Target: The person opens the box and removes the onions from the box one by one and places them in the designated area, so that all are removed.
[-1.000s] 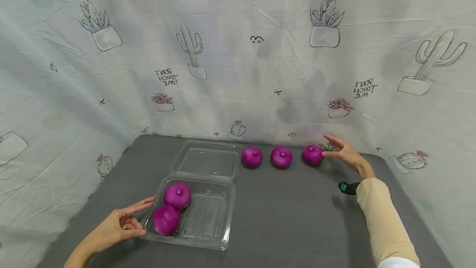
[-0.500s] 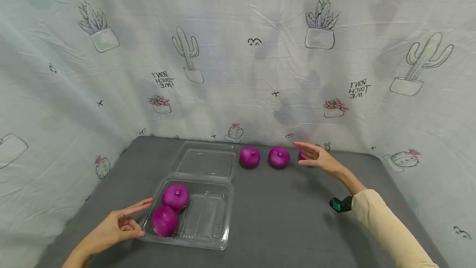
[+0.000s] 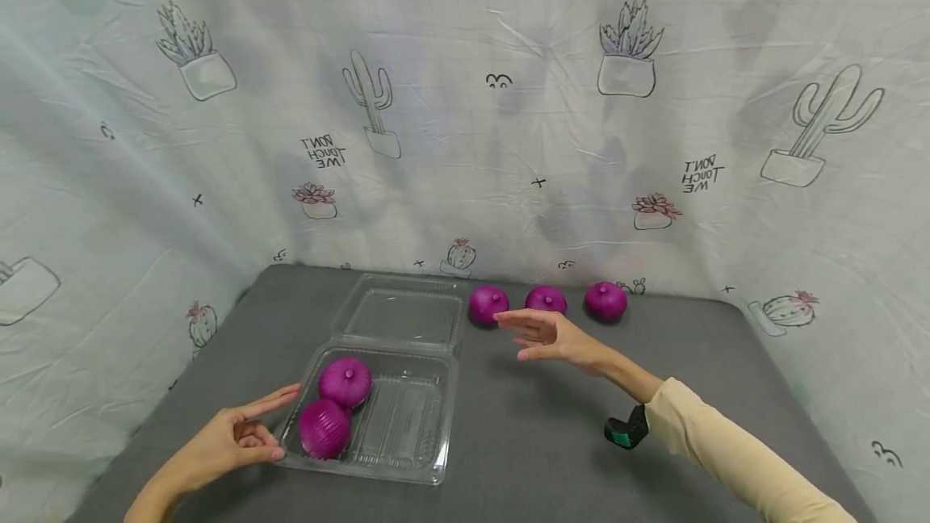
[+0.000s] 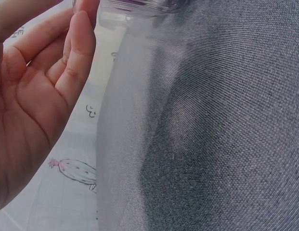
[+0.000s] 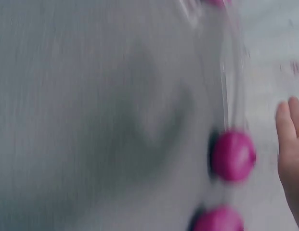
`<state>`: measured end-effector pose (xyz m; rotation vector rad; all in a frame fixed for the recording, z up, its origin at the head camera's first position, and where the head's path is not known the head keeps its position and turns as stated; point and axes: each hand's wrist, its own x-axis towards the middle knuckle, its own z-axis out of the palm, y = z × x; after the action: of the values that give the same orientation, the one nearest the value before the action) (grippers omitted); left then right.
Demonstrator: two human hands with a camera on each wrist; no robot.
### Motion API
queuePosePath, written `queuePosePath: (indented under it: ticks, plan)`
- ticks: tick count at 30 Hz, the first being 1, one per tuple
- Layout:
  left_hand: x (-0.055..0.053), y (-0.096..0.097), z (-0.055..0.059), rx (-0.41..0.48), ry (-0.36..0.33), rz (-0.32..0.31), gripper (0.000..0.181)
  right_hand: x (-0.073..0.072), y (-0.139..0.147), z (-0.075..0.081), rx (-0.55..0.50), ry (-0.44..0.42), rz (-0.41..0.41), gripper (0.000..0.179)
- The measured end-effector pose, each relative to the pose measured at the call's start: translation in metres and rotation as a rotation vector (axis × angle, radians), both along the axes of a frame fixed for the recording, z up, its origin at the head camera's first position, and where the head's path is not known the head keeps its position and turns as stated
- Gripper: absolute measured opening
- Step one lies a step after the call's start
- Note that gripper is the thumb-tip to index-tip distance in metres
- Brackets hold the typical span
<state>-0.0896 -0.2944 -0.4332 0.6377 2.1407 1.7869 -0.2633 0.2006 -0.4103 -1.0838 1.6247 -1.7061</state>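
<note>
In the head view, my left hand [image 3: 221,446] holds the left side of a clear plastic clamshell container [image 3: 446,426], its thumb at the near corner and index finger along the edge. Two purple onions [image 3: 345,383] lie against each other in the container's left half. My right hand [image 3: 555,341] hovers in front of the row of onions at the back, fingers loosely extended with nothing in them. It partly covers the middle onion [image 3: 546,297]. The left onion [image 3: 488,303] and right onion [image 3: 606,301] flank it. The right wrist view is blurred.
The container's lid [image 3: 407,315] lies folded back toward the rear of the grey table [image 3: 530,442]. Behind the table hangs a pale curtain [image 3: 465,127] printed with cacti. A black wrist device [image 3: 626,430] is by the right sleeve.
My right hand has moved left and nearer from beside the rightmost onion, now fully visible, to in front of the middle one. The left hand has stayed at the container.
</note>
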Motion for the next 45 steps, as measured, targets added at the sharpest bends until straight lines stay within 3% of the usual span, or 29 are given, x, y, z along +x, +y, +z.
queuePosePath:
  ticks: [4,10,16,23,30,34,39,45]
  plan:
    - [0.0,0.0,-0.001,0.007,0.002,0.009,0.063,0.014,-0.031,-0.001,-0.086,0.003,0.011,0.061]
    - [0.0,0.0,-0.003,-0.002,0.022,0.01,0.063,0.035,-0.075,-0.006,-0.176,-0.032,-0.039,0.064]
    - [0.001,0.0,-0.005,-0.026,0.018,0.039,0.063,0.042,-0.118,-0.009,-0.145,-0.117,0.059,0.066]
    - [0.001,0.0,-0.006,-0.037,0.016,0.037,0.064,0.03,-0.147,-0.009,0.008,-0.138,0.229,0.063]
    - [0.0,0.0,-0.005,-0.052,0.006,0.057,0.064,0.004,-0.173,0.016,0.188,-0.111,0.491,0.064]
    - [-0.002,0.001,-0.005,-0.068,-0.005,0.058,0.065,-0.012,-0.191,0.023,0.252,-0.114,0.594,0.063]
    - [-0.001,0.001,-0.005,-0.072,-0.006,0.066,0.064,-0.024,-0.217,0.023,0.3,-0.128,0.652,0.06]
    - [0.0,0.0,-0.003,-0.078,-0.02,0.075,0.064,-0.033,-0.239,0.023,0.257,-0.118,0.627,0.058]
